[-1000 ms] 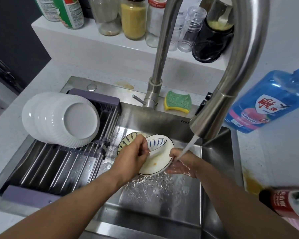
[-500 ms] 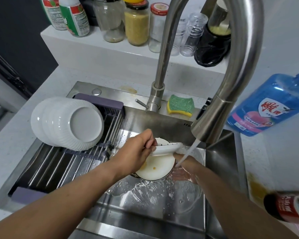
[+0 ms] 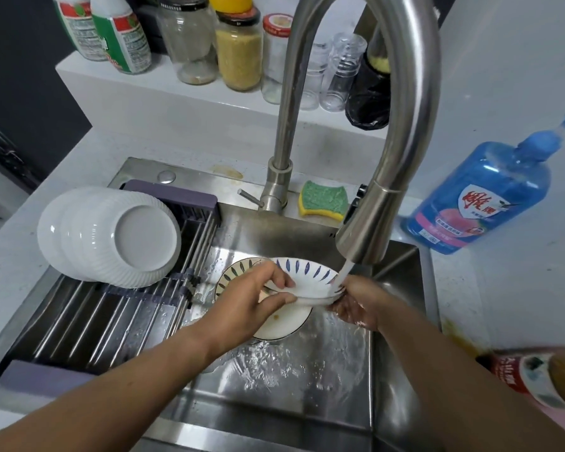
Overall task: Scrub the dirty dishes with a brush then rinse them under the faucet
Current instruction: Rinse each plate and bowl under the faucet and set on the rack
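Water [image 3: 344,273] from the faucet [image 3: 362,230] strikes the bowl [image 3: 309,278] gripped by left hand [image 3: 252,306] and right hand [image 3: 356,306].

The faucet [image 3: 408,93] is brushed metal with a satin sheen, and the steel sink [image 3: 274,415] is wet and shiny. The patterned bowl [image 3: 307,275] and the ribbed white bowls [image 3: 111,236] look like glossy glazed ceramic. The sponge [image 3: 323,199] has a rough green face, and the soap bottle [image 3: 483,197] is see-through blue plastic.

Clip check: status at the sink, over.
Left hand pinches blue-patterned bowl rim; right hand holds its right edge. Bowl under running faucet stream. Stained dish lies beneath in sink; no brush in view.
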The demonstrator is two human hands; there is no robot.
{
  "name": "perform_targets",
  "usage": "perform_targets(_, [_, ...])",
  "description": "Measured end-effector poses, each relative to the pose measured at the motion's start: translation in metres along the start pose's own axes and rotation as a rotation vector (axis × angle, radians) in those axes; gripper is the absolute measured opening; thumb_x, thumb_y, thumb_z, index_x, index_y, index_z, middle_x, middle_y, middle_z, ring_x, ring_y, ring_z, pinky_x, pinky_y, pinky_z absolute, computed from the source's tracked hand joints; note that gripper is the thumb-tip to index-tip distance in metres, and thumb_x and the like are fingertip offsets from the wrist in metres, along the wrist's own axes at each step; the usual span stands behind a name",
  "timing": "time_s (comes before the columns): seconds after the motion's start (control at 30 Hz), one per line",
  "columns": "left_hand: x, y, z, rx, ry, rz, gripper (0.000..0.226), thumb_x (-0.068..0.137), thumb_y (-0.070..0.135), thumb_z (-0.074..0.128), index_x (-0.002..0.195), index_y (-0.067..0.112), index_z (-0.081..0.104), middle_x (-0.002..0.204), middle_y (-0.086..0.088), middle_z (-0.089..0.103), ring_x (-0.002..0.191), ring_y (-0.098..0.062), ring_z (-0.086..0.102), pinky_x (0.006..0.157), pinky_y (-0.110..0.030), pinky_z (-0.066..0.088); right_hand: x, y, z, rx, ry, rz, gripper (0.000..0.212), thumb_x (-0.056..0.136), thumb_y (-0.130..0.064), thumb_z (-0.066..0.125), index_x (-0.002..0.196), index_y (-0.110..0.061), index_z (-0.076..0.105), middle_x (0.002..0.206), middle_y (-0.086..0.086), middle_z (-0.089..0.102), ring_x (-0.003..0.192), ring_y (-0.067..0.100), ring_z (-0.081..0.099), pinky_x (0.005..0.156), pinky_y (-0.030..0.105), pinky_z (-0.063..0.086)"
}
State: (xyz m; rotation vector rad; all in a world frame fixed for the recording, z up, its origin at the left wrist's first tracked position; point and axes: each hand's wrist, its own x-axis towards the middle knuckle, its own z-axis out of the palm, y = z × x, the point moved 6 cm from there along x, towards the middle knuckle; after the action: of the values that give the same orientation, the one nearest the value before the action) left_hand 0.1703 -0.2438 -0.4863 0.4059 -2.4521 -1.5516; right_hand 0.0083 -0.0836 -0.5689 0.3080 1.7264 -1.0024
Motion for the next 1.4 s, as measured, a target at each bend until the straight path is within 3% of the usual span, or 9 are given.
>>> perform_targets(0.17, [-0.004,-0.043,-0.006,-0.302,0.216,-0.463,0.047,0.099,0.043,0.060,0.142,0.027,0.050,0.131,0.011,0.062,0.118,-0.003,0.059,0.107,-0.034,0.048,-0.010,-0.004,-0.021,-0.069,0.037,-0.134,0.030,0.099,-0.008,0.046,0.120,-0.013,0.066,0.081,0.009,0.068,0.054,0.014,0.058,0.048,0.019,0.047])
perform_targets(0.33, [-0.013,-0.055,0.030,-0.828,0.038,-0.879,0.034,0.102,0.025,0.059,0.128,0.004,0.062,0.115,-0.012,0.075,0.108,-0.030,0.072,0.094,-0.048,0.059,-0.028,-0.006,-0.026,-0.207,0.011,-0.229,0.030,0.099,-0.016,0.052,0.120,-0.030,0.069,0.109,0.008,0.078,0.104,0.032,0.073,0.093,0.051,0.057])
perform_targets(0.47, [-0.019,-0.050,0.045,-0.930,0.014,-0.904,0.033,0.098,-0.007,0.055,0.129,0.004,0.055,0.122,-0.021,0.070,0.105,-0.040,0.071,0.072,-0.053,0.063,-0.043,-0.012,-0.021,-0.233,0.060,-0.357,0.031,0.102,-0.017,0.056,0.128,-0.029,0.066,0.108,0.002,0.078,0.098,0.026,0.076,0.090,0.052,0.060])
perform_targets(0.63, [-0.024,-0.050,0.050,-0.859,0.194,-0.950,0.025,0.097,0.018,0.067,0.121,0.015,0.059,0.110,-0.013,0.075,0.096,-0.035,0.074,0.077,-0.056,0.061,-0.082,-0.033,-0.006,-0.584,0.201,-0.540,0.021,0.106,-0.025,0.049,0.123,-0.025,0.061,0.105,-0.003,0.067,0.081,0.000,0.060,0.059,0.014,0.047])
perform_targets(0.77, [-0.023,-0.043,0.052,-0.765,0.386,-0.987,0.045,0.089,0.050,0.071,0.120,0.021,0.056,0.102,-0.008,0.072,0.094,-0.030,0.071,0.083,-0.046,0.060,-0.096,-0.041,0.002,-0.781,0.312,-0.521,0.028,0.110,-0.031,0.036,0.123,-0.015,0.055,0.110,0.011,0.062,0.091,0.021,0.063,0.068,0.028,0.050])
perform_targets(1.0, [-0.026,-0.019,0.079,-1.196,0.310,-1.037,0.034,0.096,-0.008,0.056,0.130,-0.005,0.056,0.111,-0.025,0.072,0.094,-0.039,0.072,0.064,-0.047,0.064,-0.061,0.005,-0.008,-0.249,0.394,-0.477,0.014,0.103,-0.026,0.049,0.099,-0.016,0.059,0.097,0.004,0.070,0.094,0.030,0.071,0.085,0.058,0.058])
perform_targets(1.1, [-0.031,-0.012,0.078,-1.222,0.281,-0.983,0.040,0.094,-0.019,0.050,0.129,0.000,0.054,0.116,-0.025,0.068,0.098,-0.041,0.069,0.060,-0.046,0.063,-0.055,0.014,-0.003,-0.148,0.353,-0.514,0.011,0.096,-0.024,0.057,0.104,-0.019,0.064,0.095,-0.002,0.074,0.095,0.026,0.073,0.083,0.049,0.060])
perform_targets(1.23, [-0.029,-0.027,0.056,-0.990,0.272,-0.949,0.029,0.103,0.006,0.054,0.132,0.005,0.054,0.114,-0.016,0.073,0.101,-0.036,0.071,0.080,-0.059,0.060,-0.068,-0.005,0.002,-0.614,0.510,-0.700,0.040,0.095,-0.012,0.060,0.135,-0.015,0.055,0.126,0.001,0.059,0.113,0.026,0.060,0.083,0.027,0.039])
perform_targets(1.4, [-0.026,-0.017,0.053,-0.973,0.186,-0.956,0.045,0.106,0.048,0.041,0.127,0.013,0.060,0.109,-0.013,0.077,0.102,-0.034,0.073,0.089,-0.062,0.057,-0.064,-0.017,0.041,-1.203,0.494,-0.901,0.050,0.105,-0.031,0.031,0.132,-0.002,0.063,0.141,0.024,0.053,0.132,0.040,0.050,0.113,0.051,0.042])
